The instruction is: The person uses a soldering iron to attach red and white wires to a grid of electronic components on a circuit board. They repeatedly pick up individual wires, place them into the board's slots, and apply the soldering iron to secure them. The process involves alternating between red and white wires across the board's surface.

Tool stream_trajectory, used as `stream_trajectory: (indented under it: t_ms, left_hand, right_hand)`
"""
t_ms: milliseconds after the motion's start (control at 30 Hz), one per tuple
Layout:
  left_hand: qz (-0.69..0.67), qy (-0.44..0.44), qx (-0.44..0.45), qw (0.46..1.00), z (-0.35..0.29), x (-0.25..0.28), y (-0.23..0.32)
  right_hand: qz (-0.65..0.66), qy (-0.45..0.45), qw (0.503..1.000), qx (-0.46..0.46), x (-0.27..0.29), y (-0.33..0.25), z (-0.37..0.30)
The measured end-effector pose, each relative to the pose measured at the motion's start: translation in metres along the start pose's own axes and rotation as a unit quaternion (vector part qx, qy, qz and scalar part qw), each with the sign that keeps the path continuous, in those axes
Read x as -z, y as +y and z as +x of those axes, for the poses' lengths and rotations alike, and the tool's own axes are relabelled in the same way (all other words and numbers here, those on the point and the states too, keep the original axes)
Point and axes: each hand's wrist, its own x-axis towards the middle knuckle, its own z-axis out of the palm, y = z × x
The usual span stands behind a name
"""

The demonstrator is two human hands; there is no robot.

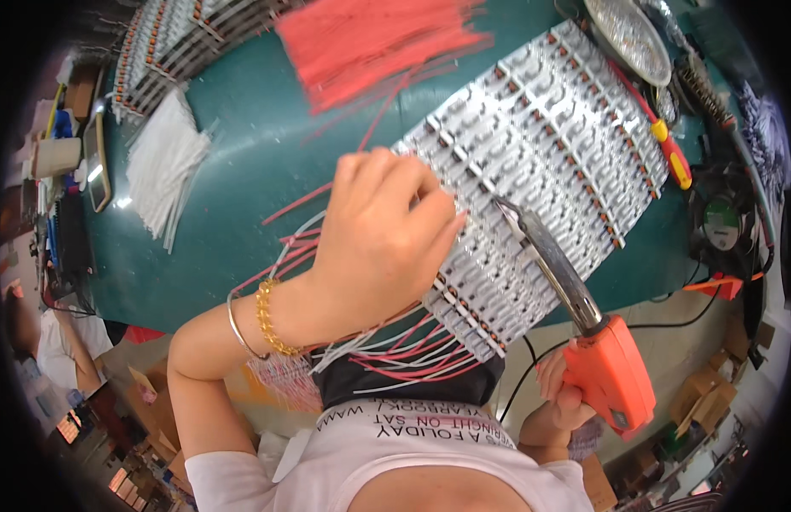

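Note:
My left hand point(383, 226) is closed over the near-left side of a large sheet of small metal parts point(549, 128), its fingers curled in a pinch; what they hold is hidden. Thin red wires point(302, 247) and pale wires stick out from beneath it. More loose wires point(412, 354) hang off the sheet's near-left edge, toward my lap. Lower right, my right hand point(566, 392) is wrapped round an orange soldering gun point(617, 375). Its metal barrel slants up and left, with the tip at the parts, just right of my left fingers.
On the green table point(242, 171) lie a red wire bundle point(370, 47), a white wire bundle point(165, 158) and stacked part strips point(178, 47). A metal dish point(630, 38) and red-yellow screwdriver point(671, 154) are at the right. A phone point(97, 162) lies far left. Another person point(67, 346) sits beyond.

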Motion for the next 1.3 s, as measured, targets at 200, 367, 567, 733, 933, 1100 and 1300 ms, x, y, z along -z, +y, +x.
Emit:
stream_trajectory:
  t_ms: [200,367,567,733,933,1100,1300]
  left_hand:
    - [0.175,0.062,-0.027,0.982,0.057,0.012,-0.040]
    - [0.260,0.018,-0.026,0.965,0.084,-0.010,-0.073]
    - [0.242,-0.007,-0.025,0.970,0.092,-0.009,-0.085]
    - [0.219,-0.003,-0.002,0.976,0.090,0.000,-0.085]
    - [0.107,-0.011,0.044,0.993,0.087,0.038,-0.065]
    - [0.339,-0.189,-0.053,0.920,0.100,0.088,-0.032]
    - [0.375,-0.331,-0.061,0.863,0.081,0.053,-0.036]
  right_hand:
    - [0.121,0.054,0.989,0.065,-0.007,0.006,0.001]
    - [0.113,0.054,0.989,0.082,-0.007,0.014,-0.002]
    - [0.123,0.057,0.988,0.067,-0.004,0.016,-0.002]
    - [0.190,0.099,0.976,0.034,-0.008,0.012,-0.001]
    - [0.192,0.101,0.975,0.047,-0.002,0.033,-0.002]
    - [0.196,0.112,0.973,0.037,-0.005,0.024,0.001]
    - [0.211,0.081,0.972,0.069,-0.011,0.022,0.003]
